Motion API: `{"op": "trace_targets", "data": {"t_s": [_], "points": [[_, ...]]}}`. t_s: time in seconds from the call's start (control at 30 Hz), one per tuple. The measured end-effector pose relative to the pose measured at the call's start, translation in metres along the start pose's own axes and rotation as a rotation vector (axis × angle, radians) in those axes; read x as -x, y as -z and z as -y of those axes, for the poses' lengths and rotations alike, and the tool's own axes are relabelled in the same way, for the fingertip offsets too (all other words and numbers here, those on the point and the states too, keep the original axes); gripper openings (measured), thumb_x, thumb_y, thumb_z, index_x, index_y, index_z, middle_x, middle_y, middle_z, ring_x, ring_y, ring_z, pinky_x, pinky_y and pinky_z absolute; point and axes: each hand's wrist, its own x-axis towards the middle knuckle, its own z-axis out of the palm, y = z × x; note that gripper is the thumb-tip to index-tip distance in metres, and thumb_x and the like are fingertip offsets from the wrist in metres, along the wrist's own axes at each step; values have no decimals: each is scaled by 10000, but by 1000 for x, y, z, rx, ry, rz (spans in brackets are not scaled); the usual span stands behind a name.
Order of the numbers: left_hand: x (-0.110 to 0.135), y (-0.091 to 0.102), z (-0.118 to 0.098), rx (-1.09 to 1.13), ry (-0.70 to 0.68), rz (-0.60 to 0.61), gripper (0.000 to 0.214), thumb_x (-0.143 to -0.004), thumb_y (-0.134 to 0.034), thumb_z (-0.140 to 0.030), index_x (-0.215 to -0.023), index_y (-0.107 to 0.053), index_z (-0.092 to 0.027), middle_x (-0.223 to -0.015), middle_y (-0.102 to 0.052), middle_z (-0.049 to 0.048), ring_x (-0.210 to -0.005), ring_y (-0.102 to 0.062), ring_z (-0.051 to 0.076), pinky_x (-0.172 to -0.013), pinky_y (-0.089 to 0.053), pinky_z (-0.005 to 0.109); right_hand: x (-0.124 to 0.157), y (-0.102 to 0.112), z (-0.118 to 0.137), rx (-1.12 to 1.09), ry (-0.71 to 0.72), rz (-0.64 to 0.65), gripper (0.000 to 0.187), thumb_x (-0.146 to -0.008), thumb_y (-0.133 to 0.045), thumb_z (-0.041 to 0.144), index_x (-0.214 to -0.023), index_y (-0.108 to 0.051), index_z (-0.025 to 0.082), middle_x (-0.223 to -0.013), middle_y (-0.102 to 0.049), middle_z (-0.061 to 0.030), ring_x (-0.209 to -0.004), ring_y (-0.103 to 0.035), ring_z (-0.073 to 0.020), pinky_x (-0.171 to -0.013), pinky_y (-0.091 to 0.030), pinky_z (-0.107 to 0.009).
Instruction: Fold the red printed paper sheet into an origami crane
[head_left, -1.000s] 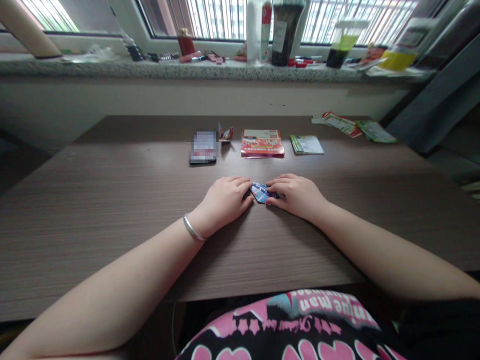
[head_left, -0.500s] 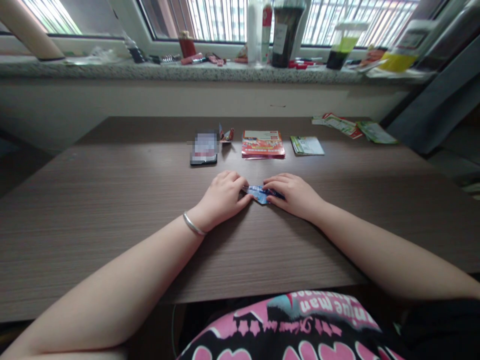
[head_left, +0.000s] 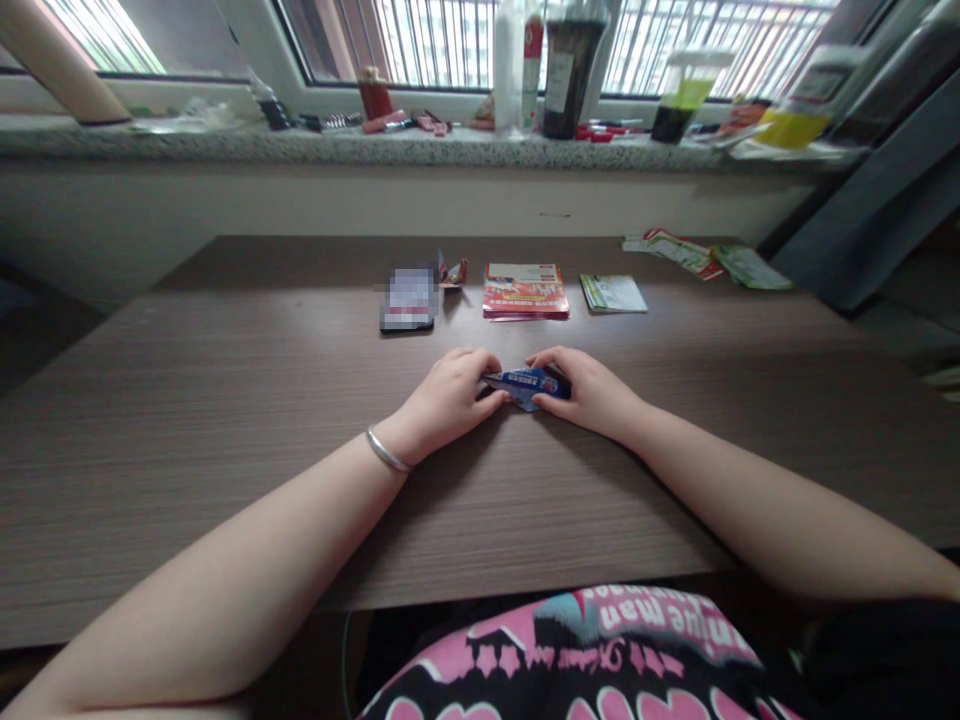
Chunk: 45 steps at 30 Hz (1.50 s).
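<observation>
A small folded piece of blue printed paper (head_left: 523, 381) is held low over the table between my two hands. My left hand (head_left: 456, 388), with a silver bangle at its wrist, pinches the paper's left end between thumb and fingers. At the other end my right hand (head_left: 589, 387) grips it, thumb in front and fingers curved behind. The paper's upper flap stands up a little, showing white print and a small coloured picture. Fingertips cover both of its ends.
Beyond my hands lie a phone (head_left: 409, 298) with a blurred screen, a folded red paper shape (head_left: 453, 272), a stack of red printed sheets (head_left: 526, 292) and a smaller green-white stack (head_left: 613, 294). Loose leaflets (head_left: 682, 252) lie far right. Bottles (head_left: 574, 75) line the stone windowsill (head_left: 450, 150).
The blue paper's upper flap has risen and shows more of its printed face. My right fingers have lifted and drawn back slightly from over it. The left hand has barely shifted.
</observation>
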Motion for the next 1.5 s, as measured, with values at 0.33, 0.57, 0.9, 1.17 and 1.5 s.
{"op": "trace_targets", "data": {"t_s": [0.33,0.57,0.9,1.17,1.5], "points": [[-2,4,-2,8,-132,-64,122,-904,-533,-267,-928,-613,-178,-852,-663,35,-825,-590,178,-759,-447,300,2,1,1,-115,15,-131,369,-786,-608,186,-1138,-510,237,-947,-689,-28,-869,-650,-184,-793,-506,-323],[-3,4,0,-41,-254,-52,142,-901,-556,-284,-935,-647,-180,-894,-672,49,-841,-589,170,-796,-442,304,1,2,-3,-22,113,-135,52,-811,-581,182,-847,-578,219,-879,-667,-37,-862,-604,-199,-800,-479,-339],[-2,3,0,-182,-313,2,213,-921,-490,-210,-998,-688,-229,-936,-687,43,-882,-580,175,-835,-433,322,0,4,-5,39,237,28,64,-805,-607,192,-864,-613,217,-930,-667,-45,-921,-578,-203,-834,-458,-343],[-2,2,5,-177,-318,16,243,-926,-479,-208,-987,-710,-253,-956,-703,35,-896,-595,166,-854,-434,323,-1,6,-2,33,252,121,155,-785,-670,299,-918,-649,222,-994,-691,-46,-967,-605,-205,-868,-477,-359],[0,3,1,-141,-384,31,238,-932,-490,-257,-1034,-701,-297,-1069,-691,12,-1012,-592,167,-989,-397,369,-2,3,-6,135,219,52,232,-883,-509,185,-996,-707,227,-1128,-704,-25,-1049,-606,-196,-959,-452,-368]]}}
